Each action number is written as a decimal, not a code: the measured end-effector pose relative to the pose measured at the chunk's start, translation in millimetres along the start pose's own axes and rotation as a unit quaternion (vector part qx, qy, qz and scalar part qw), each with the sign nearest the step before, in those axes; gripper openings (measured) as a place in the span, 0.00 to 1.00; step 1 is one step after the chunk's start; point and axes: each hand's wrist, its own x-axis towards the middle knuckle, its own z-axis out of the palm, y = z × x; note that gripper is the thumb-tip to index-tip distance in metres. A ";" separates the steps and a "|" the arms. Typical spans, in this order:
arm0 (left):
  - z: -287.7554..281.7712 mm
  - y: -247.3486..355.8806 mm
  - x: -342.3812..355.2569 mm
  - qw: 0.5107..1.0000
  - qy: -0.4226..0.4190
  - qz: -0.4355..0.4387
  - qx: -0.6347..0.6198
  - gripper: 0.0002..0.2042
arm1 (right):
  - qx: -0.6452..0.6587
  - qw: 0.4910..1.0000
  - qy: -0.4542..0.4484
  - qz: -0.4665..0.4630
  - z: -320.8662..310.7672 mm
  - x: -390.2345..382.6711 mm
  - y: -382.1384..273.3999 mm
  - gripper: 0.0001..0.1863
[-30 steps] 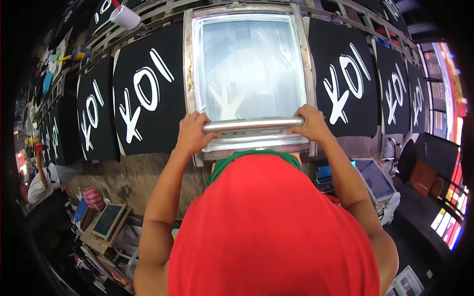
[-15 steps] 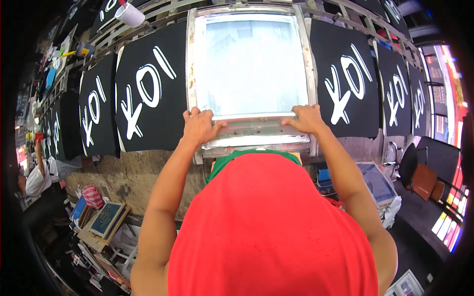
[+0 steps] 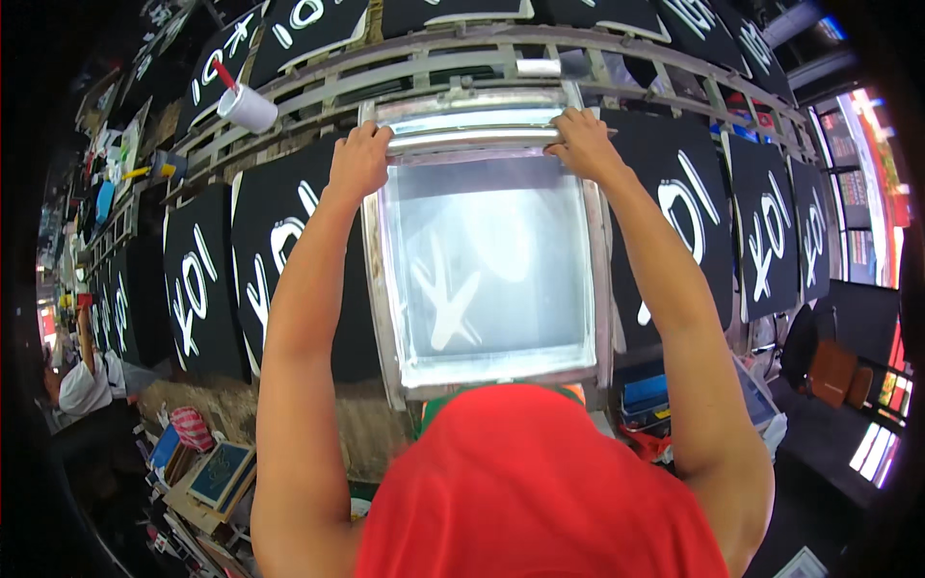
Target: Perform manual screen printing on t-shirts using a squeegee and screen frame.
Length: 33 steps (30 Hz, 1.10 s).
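Note:
A framed printing screen (image 3: 601, 318) lies before me, its mesh pale and translucent with white brush-style marks showing on it. Across its far end runs a wide squeegee (image 3: 472, 141). My left hand (image 3: 361, 162) is closed on the squeegee's left end, and my right hand (image 3: 584, 144) grips the right end, thumb toward the near side. White ink lies in a strip beyond the bar, along the frame's far edge. Black printed fabric panels flank the screen, one on the left (image 3: 332, 231) and one on the right (image 3: 641, 193), partly hidden by my forearms.
A slatted rail (image 3: 414, 67) runs behind the screen, with more black panels past it. On it stands a white container (image 3: 249, 108) with a red handle sticking out. Framed screens (image 3: 220, 472) lie low at left. An office chair (image 3: 831, 371) stands at right; another person (image 3: 87, 385) is at far left.
Both hands have pushed the squeegee from the screen's near end to its far end. The mesh, formerly mostly white, now shows dark areas and white marks. The view has shifted too.

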 end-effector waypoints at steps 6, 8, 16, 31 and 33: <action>40.0 -18.6 36.6 0.996 -0.064 -0.062 0.011 0.18 | -0.062 0.993 -0.098 0.024 26.5 49.8 8.0 0.23; 28.7 -7.6 41.7 0.988 -0.153 0.013 -0.007 0.16 | -0.034 0.984 -0.171 0.031 27.6 47.4 30.0 0.21; 35.9 -24.0 51.2 0.992 -0.121 -0.038 -0.001 0.18 | -0.021 0.980 -0.184 0.076 15.6 79.5 29.0 0.20; 1.4 126.0 -340.3 0.985 -0.106 -0.025 -0.130 0.20 | -0.010 0.987 -0.153 0.056 9.2 -331.7 -140.5 0.18; -5.1 125.9 -341.1 0.985 -0.092 -0.023 -0.143 0.19 | 0.019 0.986 -0.157 0.052 -0.3 -337.9 -138.8 0.18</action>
